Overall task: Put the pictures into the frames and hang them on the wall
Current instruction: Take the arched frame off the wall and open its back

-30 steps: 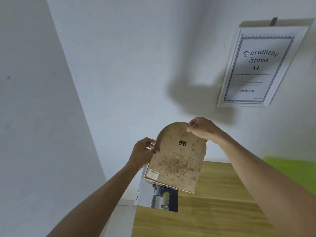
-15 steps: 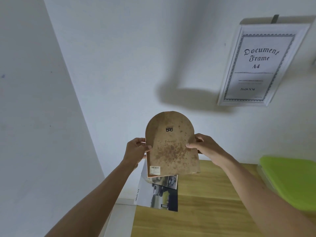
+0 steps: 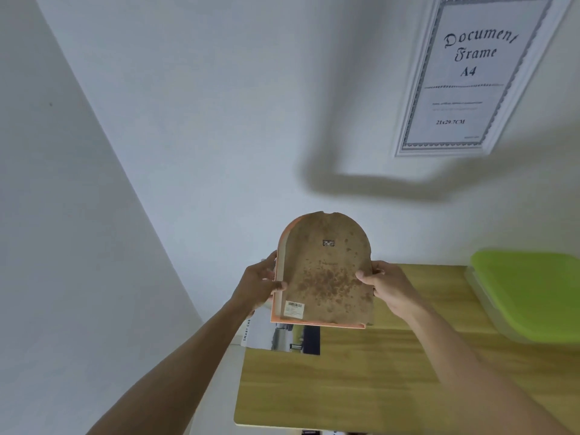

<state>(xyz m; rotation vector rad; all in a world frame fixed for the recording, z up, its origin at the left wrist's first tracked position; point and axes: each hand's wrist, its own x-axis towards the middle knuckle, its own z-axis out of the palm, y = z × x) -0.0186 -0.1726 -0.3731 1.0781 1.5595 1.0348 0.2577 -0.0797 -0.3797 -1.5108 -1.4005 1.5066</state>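
I hold an arched picture frame (image 3: 324, 271) upright in front of the white wall, its stained brown backing board toward me, with a small metal hanger near the top and a barcode sticker at the lower left. My left hand (image 3: 259, 285) grips its left edge and my right hand (image 3: 387, 285) grips its right edge. A white A4 document frame (image 3: 470, 73) hangs on the wall at the upper right. A printed picture (image 3: 282, 337) lies on the wooden table (image 3: 361, 381), partly hidden behind the arched frame.
A clear plastic box with a green lid (image 3: 530, 293) stands on the table at the right. The room corner runs down the left, with a second white wall (image 3: 62, 246) there. The table's left edge is near my left forearm.
The frame has gone from tilted to upright. My right hand slid from its top down to its right edge. The view has moved closer to the wall and the hanging frame.
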